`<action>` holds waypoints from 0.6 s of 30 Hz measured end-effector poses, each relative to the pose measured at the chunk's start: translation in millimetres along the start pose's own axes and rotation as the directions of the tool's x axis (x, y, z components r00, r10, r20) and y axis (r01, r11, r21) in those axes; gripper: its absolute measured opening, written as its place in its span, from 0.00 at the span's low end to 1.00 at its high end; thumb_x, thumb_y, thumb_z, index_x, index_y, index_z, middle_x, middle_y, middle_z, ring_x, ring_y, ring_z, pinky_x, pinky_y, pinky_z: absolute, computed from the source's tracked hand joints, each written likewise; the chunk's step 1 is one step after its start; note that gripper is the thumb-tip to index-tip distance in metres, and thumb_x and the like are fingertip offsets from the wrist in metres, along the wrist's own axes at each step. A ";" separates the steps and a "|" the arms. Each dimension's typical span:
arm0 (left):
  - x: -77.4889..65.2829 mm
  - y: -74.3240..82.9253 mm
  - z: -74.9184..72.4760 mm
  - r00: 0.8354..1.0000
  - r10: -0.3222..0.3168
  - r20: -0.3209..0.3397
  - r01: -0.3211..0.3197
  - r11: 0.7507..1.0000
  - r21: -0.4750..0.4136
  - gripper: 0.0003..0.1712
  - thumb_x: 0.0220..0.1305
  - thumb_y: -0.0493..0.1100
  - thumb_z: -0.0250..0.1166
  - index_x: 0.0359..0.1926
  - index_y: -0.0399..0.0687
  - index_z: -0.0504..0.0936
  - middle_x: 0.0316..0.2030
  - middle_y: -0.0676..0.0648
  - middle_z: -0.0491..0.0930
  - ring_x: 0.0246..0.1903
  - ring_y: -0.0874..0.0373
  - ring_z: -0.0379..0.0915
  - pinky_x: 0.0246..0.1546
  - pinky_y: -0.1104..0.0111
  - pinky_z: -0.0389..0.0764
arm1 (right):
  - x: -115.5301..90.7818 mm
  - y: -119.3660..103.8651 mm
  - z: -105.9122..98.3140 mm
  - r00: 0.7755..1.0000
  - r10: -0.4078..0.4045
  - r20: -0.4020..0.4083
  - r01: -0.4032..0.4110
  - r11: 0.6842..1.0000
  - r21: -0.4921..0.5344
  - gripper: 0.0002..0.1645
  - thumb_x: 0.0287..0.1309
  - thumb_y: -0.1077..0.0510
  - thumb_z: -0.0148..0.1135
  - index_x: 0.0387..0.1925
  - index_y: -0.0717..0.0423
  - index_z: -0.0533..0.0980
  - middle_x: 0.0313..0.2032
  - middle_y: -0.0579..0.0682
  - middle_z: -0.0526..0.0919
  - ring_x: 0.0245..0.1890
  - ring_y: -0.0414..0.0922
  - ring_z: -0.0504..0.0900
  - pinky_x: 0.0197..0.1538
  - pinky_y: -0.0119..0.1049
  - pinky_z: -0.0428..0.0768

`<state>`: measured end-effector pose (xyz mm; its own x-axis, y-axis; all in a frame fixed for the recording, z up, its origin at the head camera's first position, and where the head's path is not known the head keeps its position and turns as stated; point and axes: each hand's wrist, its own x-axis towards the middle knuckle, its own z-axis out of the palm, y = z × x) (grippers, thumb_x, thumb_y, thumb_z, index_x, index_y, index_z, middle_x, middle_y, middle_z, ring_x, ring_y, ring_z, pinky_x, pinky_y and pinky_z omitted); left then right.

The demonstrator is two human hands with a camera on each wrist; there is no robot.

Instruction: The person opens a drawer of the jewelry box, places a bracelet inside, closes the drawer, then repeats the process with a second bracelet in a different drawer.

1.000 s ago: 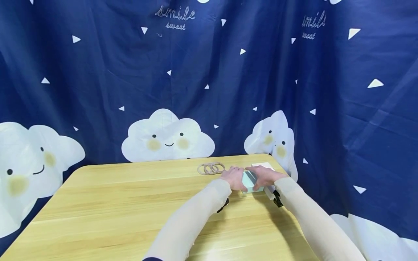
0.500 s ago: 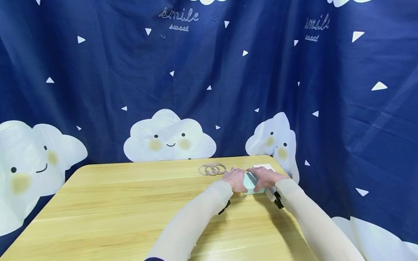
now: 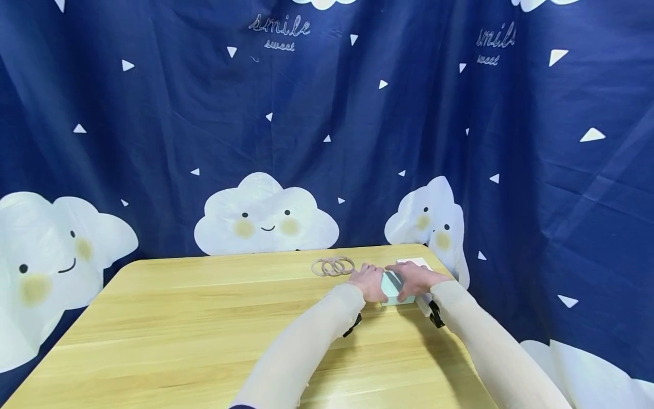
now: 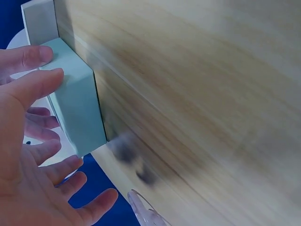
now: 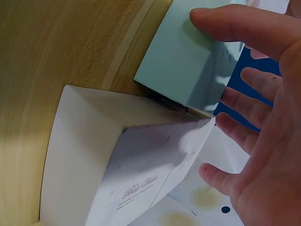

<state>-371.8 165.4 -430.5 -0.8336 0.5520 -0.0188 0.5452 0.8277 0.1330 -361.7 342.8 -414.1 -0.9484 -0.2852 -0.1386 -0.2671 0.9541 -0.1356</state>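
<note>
Two hands [image 3: 367, 282] [image 3: 418, 278] hold a mint box [image 4: 81, 106]; curtain [image 3: 301, 91] reads "smile sweet"

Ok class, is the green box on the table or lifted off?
On it: in the left wrist view, the green box meets the table along its lower edge.

Curtain [image 3: 301, 113], navy, white triangles [image 3: 232, 51] and smiling clouds [image 3: 265, 218]: is hanging far and right. Table [image 3: 179, 324], pale wood-grained: is standing before it, reflecting light near.
</note>
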 end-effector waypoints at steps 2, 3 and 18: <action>1.5 -0.5 2.2 1.000 -0.001 0.001 0.001 1.000 -0.003 0.45 0.55 0.65 0.72 0.70 0.54 0.69 0.63 0.52 0.75 0.64 0.56 0.65 0.68 0.51 0.67 | -0.5 0.1 0.9 1.000 -0.003 -0.005 0.003 1.000 0.004 0.59 0.36 0.54 0.83 0.73 0.50 0.66 0.72 0.66 0.66 0.70 0.65 0.65 0.62 0.77 0.61; 2.1 -0.7 3.1 1.000 0.000 0.001 0.000 1.000 -0.005 0.45 0.55 0.65 0.72 0.70 0.54 0.69 0.62 0.52 0.75 0.64 0.56 0.65 0.68 0.51 0.67 | -0.6 0.2 1.3 1.000 -0.003 -0.005 0.003 1.000 0.005 0.59 0.36 0.54 0.83 0.73 0.51 0.66 0.72 0.66 0.66 0.70 0.66 0.65 0.62 0.77 0.61; -1.0 -12.4 1.4 0.999 0.017 -0.030 -0.017 1.000 -0.025 0.47 0.52 0.63 0.74 0.70 0.54 0.70 0.62 0.53 0.76 0.62 0.56 0.66 0.62 0.55 0.72 | 4.7 -7.8 1.6 0.999 -0.041 -0.026 0.040 0.998 -0.044 0.58 0.35 0.51 0.84 0.71 0.47 0.68 0.66 0.57 0.74 0.63 0.59 0.72 0.56 0.67 0.72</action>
<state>-377.6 154.8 -433.5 -0.8266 0.5626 0.0131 0.5573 0.8152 0.1581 -363.8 333.9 -415.3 -0.9406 -0.3220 -0.1076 -0.3122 0.9449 -0.0981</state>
